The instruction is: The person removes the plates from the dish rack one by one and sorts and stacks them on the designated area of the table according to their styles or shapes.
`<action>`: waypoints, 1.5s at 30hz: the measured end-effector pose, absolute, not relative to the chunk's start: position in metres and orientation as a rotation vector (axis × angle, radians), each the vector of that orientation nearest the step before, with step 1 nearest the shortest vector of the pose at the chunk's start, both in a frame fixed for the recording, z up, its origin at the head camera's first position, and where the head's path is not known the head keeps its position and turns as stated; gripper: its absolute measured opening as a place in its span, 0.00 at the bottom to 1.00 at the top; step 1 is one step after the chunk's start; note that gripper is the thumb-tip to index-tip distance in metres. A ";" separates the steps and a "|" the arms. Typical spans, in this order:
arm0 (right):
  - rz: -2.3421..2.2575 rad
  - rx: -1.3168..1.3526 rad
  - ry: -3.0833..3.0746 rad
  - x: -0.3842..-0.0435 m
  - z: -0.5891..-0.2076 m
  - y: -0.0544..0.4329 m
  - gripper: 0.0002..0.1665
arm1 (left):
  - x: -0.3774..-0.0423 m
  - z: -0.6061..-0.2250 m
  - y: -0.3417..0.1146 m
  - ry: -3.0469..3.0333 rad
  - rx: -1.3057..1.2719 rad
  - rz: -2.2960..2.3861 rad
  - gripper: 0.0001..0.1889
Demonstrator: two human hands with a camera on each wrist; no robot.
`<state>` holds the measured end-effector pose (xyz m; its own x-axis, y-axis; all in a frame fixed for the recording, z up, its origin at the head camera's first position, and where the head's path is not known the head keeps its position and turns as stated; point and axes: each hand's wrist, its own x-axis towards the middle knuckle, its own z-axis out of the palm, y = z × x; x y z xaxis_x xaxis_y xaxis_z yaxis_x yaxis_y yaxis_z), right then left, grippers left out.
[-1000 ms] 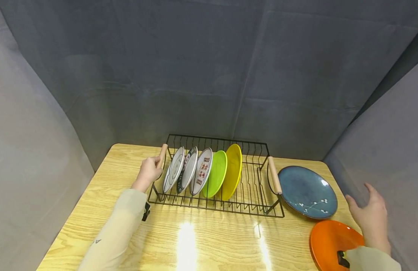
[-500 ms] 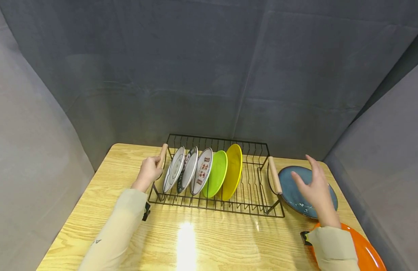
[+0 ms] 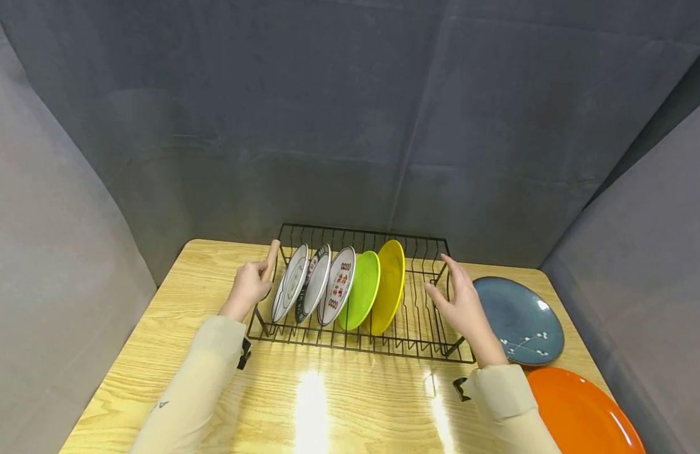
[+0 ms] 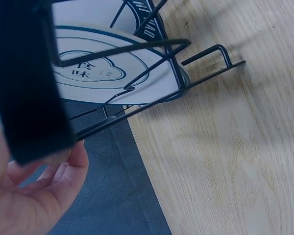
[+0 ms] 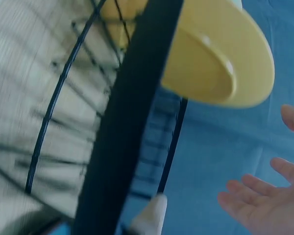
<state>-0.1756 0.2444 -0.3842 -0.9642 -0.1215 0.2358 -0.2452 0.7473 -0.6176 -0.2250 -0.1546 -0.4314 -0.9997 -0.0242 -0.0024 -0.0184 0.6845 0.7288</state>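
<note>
My left hand (image 3: 249, 289) grips the wooden handle at the left end of a black wire dish rack (image 3: 327, 345); the left wrist view shows its fingers curled, the handle mostly hidden. Over the rack's right end hovers my right hand (image 3: 462, 309), thumb and fingers spread, holding nothing. It covers most of the right handle in the head view. Upright in the rack, left to right, stand several plates: white patterned ones, one with red characters (image 3: 337, 287), a green plate (image 3: 361, 291) and a yellow plate (image 3: 388, 287). The yellow plate (image 5: 210, 58) is nearest the right hand.
A blue plate with white blossoms (image 3: 517, 318) lies flat on the wooden table (image 3: 373, 403), right of the rack. In front of it lies an orange plate (image 3: 583, 410), partly under the right sleeve. Grey cloth (image 3: 350, 126) hangs behind and at both sides.
My right hand has moved left from beside the orange plate, across the blue plate, to above the rack's right end. The left hand stays on its handle.
</note>
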 end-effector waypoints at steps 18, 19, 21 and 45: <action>1.217 0.303 -2.761 -0.182 -0.398 0.187 0.41 | -0.226 -0.432 -0.153 -2.866 0.016 -1.256 0.25; 1.233 0.281 -2.761 -0.182 -0.399 0.186 0.42 | -0.226 -0.432 -0.152 -2.865 0.015 -1.255 0.25; 1.284 0.245 -2.756 -0.182 -0.401 0.183 0.42 | -0.226 -0.432 -0.152 -2.865 0.015 -1.251 0.25; 1.024 -0.011 -2.772 -0.186 -0.406 0.159 0.46 | -0.222 -0.428 -0.153 -2.874 0.022 -1.249 0.26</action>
